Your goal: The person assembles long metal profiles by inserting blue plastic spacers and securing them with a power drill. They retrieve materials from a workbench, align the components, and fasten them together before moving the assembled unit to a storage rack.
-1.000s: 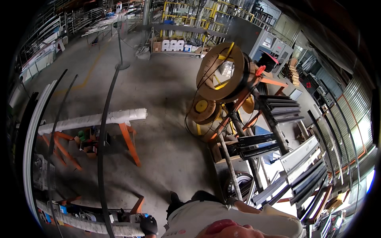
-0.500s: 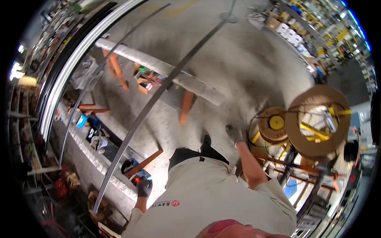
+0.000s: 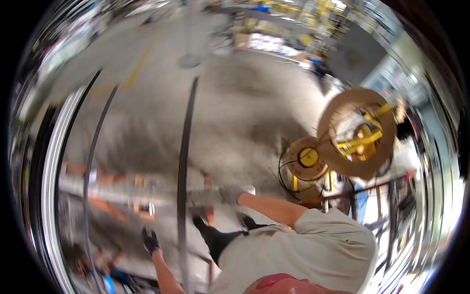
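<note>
Large brown reel (image 3: 360, 98) beside smaller reel (image 3: 309, 157); yellow floor line (image 3: 141, 63)

Two strips (image 3: 185, 147) cross in front of the beam (image 3: 132, 192), rails (image 3: 53, 176) far left, spools (image 3: 360, 169) to the right.

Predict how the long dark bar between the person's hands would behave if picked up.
The long dark bar would probably feel fairly stiff, since it looks nearly straight well beyond the pale beam it crosses. Being so long and narrow, it may swing or dip at one end if gripped off-centre.
</note>
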The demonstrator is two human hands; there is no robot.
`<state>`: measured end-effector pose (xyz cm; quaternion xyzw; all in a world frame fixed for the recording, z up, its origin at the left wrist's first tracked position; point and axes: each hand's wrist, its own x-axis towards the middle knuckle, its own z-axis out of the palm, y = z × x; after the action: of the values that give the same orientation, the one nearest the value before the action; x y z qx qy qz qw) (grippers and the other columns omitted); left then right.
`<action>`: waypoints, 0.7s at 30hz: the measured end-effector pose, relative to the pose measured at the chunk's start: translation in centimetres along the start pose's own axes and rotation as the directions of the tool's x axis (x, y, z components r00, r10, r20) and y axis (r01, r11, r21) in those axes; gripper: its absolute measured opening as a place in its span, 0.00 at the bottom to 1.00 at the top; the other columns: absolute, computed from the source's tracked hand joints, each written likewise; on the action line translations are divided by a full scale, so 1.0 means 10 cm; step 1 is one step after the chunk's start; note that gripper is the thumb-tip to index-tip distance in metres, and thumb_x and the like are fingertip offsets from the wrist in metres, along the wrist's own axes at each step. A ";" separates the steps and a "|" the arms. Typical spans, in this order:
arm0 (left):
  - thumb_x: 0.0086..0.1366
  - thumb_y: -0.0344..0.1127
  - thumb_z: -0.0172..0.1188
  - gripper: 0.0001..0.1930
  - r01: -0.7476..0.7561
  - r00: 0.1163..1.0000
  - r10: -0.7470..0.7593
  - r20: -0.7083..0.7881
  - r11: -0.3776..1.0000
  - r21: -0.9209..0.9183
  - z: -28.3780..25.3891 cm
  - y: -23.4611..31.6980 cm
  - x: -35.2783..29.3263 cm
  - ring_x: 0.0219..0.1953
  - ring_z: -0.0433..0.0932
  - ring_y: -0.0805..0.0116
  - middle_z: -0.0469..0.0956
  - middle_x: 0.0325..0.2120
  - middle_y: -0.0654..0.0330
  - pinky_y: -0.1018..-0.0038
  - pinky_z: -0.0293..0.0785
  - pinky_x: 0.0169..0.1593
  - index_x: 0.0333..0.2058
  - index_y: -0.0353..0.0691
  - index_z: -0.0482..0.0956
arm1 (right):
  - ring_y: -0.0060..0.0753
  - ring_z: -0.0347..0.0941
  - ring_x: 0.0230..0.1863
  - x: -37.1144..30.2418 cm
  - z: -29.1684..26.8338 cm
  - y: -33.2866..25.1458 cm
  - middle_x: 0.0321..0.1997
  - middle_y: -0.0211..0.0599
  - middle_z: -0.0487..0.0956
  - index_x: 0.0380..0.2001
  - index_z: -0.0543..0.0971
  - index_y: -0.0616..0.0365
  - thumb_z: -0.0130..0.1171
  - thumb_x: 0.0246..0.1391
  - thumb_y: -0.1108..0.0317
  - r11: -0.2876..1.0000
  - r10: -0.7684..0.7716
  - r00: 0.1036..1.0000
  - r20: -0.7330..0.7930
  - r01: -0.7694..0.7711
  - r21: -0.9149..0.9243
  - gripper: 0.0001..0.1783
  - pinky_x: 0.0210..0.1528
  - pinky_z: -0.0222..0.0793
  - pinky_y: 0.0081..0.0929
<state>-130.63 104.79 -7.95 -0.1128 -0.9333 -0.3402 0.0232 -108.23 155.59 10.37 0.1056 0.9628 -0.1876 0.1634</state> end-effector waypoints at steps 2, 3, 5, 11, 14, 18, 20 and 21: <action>0.62 0.42 0.71 0.42 0.216 0.904 -0.265 0.335 0.961 0.175 0.47 -0.24 0.56 0.64 0.72 0.46 0.68 0.65 0.45 0.56 0.72 0.65 0.71 0.42 0.61 | 0.58 0.80 0.50 -0.06 -0.04 -0.06 0.47 0.53 0.82 0.48 0.81 0.58 0.71 0.50 0.52 0.995 0.093 0.996 0.003 -0.093 -0.042 0.27 0.54 0.74 0.48; 0.56 0.45 0.76 0.45 0.142 0.923 -0.256 0.288 0.921 0.364 0.66 -0.30 0.75 0.62 0.73 0.43 0.68 0.64 0.46 0.53 0.73 0.64 0.70 0.44 0.63 | 0.59 0.80 0.50 -0.05 -0.04 -0.15 0.47 0.54 0.81 0.48 0.80 0.58 0.72 0.48 0.51 0.992 0.115 0.993 0.009 -0.115 -0.051 0.28 0.54 0.74 0.49; 0.54 0.46 0.76 0.44 0.252 0.800 -0.445 0.403 0.858 0.448 0.88 -0.03 1.25 0.59 0.76 0.44 0.71 0.62 0.46 0.53 0.74 0.61 0.67 0.45 0.66 | 0.59 0.80 0.50 -0.06 0.09 -0.23 0.49 0.53 0.81 0.50 0.79 0.57 0.72 0.49 0.51 0.980 0.200 0.978 0.064 -0.199 -0.019 0.29 0.53 0.75 0.49; 0.54 0.45 0.75 0.35 0.134 0.814 -0.332 0.476 0.906 0.403 1.31 0.19 2.00 0.55 0.79 0.46 0.76 0.57 0.45 0.53 0.76 0.57 0.60 0.42 0.73 | 0.56 0.81 0.49 0.31 0.04 -0.44 0.51 0.51 0.80 0.54 0.77 0.54 0.74 0.49 0.52 0.919 0.392 0.888 0.241 -0.392 -0.052 0.32 0.49 0.78 0.48; 0.54 0.44 0.75 0.34 0.137 0.810 -0.322 0.490 0.917 0.376 1.47 0.13 2.10 0.54 0.79 0.46 0.77 0.55 0.45 0.53 0.76 0.56 0.58 0.42 0.74 | 0.55 0.82 0.49 0.46 0.03 -0.49 0.52 0.50 0.80 0.55 0.76 0.53 0.75 0.48 0.53 0.914 0.400 0.872 0.282 -0.400 -0.060 0.33 0.49 0.78 0.47; 0.54 0.44 0.74 0.31 0.112 0.796 -0.288 0.532 0.934 0.338 1.70 0.13 2.09 0.52 0.80 0.46 0.78 0.54 0.45 0.53 0.76 0.55 0.56 0.41 0.75 | 0.55 0.81 0.50 0.37 0.11 -0.45 0.52 0.50 0.79 0.55 0.76 0.53 0.75 0.48 0.53 0.902 0.424 0.858 0.292 -0.428 -0.053 0.33 0.50 0.78 0.48; 0.54 0.44 0.74 0.30 0.119 0.797 -0.279 0.535 0.942 0.315 1.72 0.12 2.04 0.51 0.80 0.47 0.79 0.53 0.45 0.53 0.77 0.54 0.54 0.41 0.76 | 0.55 0.81 0.51 0.40 0.11 -0.43 0.52 0.50 0.80 0.57 0.75 0.52 0.74 0.49 0.54 0.903 0.421 0.853 0.309 -0.425 -0.059 0.33 0.50 0.78 0.49; 0.54 0.44 0.74 0.30 0.125 0.801 -0.278 0.529 0.944 0.307 1.70 0.11 2.04 0.51 0.80 0.47 0.79 0.52 0.45 0.53 0.77 0.54 0.54 0.40 0.76 | 0.56 0.81 0.51 0.45 0.10 -0.40 0.52 0.50 0.80 0.57 0.75 0.51 0.74 0.49 0.55 0.905 0.419 0.851 0.316 -0.420 -0.066 0.33 0.50 0.78 0.49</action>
<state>-149.69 120.47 -17.87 -0.1039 -0.9404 -0.1682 -0.2766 -113.15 152.15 9.22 0.2813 0.8761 -0.1646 0.3553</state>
